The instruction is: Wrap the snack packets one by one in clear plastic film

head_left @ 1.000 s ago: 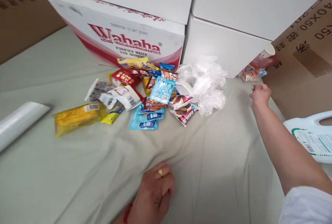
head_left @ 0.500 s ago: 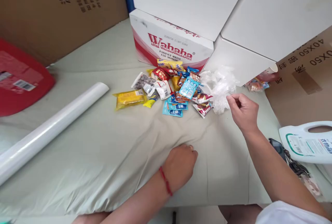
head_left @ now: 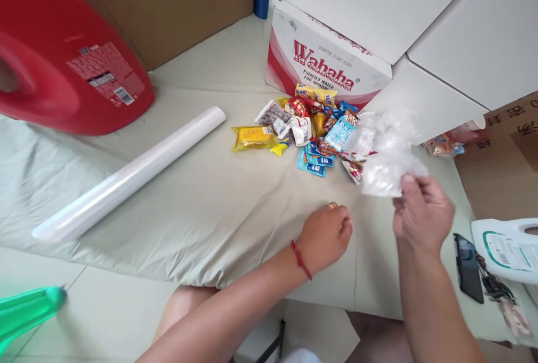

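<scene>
A pale green sheet point(head_left: 202, 212) covers the low surface I sit at, walled in by cardboard and white boxes. Far left lies a big red jug point(head_left: 71, 66) on its side, and beside it a long roll of clear film point(head_left: 130, 175) stretches across the cloth. Toward the middle, in front of the Wahaha carton point(head_left: 323, 66), a heap of snack packets point(head_left: 306, 130) lies loose and mixed; as far as I can judge none are sorted or bagged yet. My left hand point(head_left: 325, 237) rests on the sheet as a loose fist, fingers curled in, holding nothing. My right hand point(head_left: 422, 214) is raised just right of the heap, fingers pinched shut on a crumpled clear plastic bag point(head_left: 386, 164), which hangs above the cloth at the heap's right edge, not yet opened out. Further right lie a dark phone point(head_left: 468, 268) and a white jug point(head_left: 506, 248), and a few more packets sit by the boxes
</scene>
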`<state>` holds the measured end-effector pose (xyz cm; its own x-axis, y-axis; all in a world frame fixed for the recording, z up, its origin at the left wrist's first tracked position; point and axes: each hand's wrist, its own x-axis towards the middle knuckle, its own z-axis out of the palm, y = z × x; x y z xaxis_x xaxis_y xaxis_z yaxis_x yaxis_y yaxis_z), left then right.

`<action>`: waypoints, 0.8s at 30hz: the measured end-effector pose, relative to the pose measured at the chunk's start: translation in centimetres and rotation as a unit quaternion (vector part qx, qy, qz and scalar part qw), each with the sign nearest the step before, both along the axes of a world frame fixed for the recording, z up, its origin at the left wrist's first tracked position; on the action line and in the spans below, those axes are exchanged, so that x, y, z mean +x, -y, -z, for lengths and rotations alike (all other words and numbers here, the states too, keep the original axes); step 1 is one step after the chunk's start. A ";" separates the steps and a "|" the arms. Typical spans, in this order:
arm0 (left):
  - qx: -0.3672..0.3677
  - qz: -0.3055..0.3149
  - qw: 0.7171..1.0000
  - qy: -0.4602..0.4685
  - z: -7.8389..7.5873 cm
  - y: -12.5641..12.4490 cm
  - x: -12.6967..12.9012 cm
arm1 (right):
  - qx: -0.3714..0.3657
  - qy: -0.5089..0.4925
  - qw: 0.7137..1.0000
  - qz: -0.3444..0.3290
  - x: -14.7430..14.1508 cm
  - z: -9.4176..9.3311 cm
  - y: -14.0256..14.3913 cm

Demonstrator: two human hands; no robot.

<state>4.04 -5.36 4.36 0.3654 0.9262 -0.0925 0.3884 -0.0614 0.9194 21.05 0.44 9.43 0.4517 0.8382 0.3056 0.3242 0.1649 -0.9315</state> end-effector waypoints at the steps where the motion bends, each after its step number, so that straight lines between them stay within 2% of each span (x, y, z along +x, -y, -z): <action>1: -0.044 -0.040 0.996 0.073 0.0 -0.3 0.0 | -0.062 -0.093 0.994 -0.017 -0.3 0.9 1.6; 2: -0.099 -0.070 0.981 0.150 0.0 -0.5 0.1 | -0.116 -0.163 0.979 -0.034 -0.5 1.9 2.9; 4: -0.225 -0.107 0.924 0.289 0.2 -1.0 0.4 | -0.180 -0.241 0.952 -0.050 -0.8 3.9 4.2; 6: -0.308 -0.135 0.867 0.367 0.4 -1.3 0.7 | -0.179 -0.262 0.947 -0.039 -0.8 5.5 4.6; 7: -0.316 -0.151 0.856 0.380 0.6 -1.3 0.7 | -0.168 -0.262 0.950 -0.030 -0.8 6.2 4.7; 8: -0.303 -0.168 0.860 0.375 0.8 -1.4 0.8 | -0.156 -0.258 0.953 -0.022 -0.7 6.6 4.8; 10: -0.236 -0.195 0.891 0.336 1.5 -1.3 0.6 | -0.146 -0.246 0.958 -0.030 -0.7 7.2 5.0; 12: -0.160 -0.213 0.919 0.291 2.2 -1.2 0.1 | -0.165 -0.233 0.954 -0.093 -0.7 7.4 5.3; 13: -0.141 -0.228 0.923 0.275 2.5 -1.3 -0.2 | -0.178 -0.229 0.947 -0.137 -0.6 7.4 5.5; 15: -0.136 -0.233 0.925 0.268 2.9 -1.6 -0.9 | -0.196 -0.222 0.932 -0.208 -0.5 7.2 5.6; 16: -0.144 -0.218 0.926 0.271 2.9 -1.7 -1.1 | -0.197 -0.219 0.930 -0.221 -0.3 7.1 5.5; 20: -0.163 -0.171 0.928 0.287 2.7 -2.5 -1.0 | -0.210 -0.220 0.933 -0.194 0.4 6.5 4.9; 24: -0.144 -0.191 0.924 0.300 2.7 -3.0 -0.1 | -0.250 -0.292 0.905 -0.183 1.0 6.3 4.2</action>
<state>3.97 -2.39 1.68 0.0831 0.9665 -0.2428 -0.2527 0.2561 0.9330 22.02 -3.73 3.16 0.0780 0.9316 -0.3551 -0.2381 -0.3284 -0.9140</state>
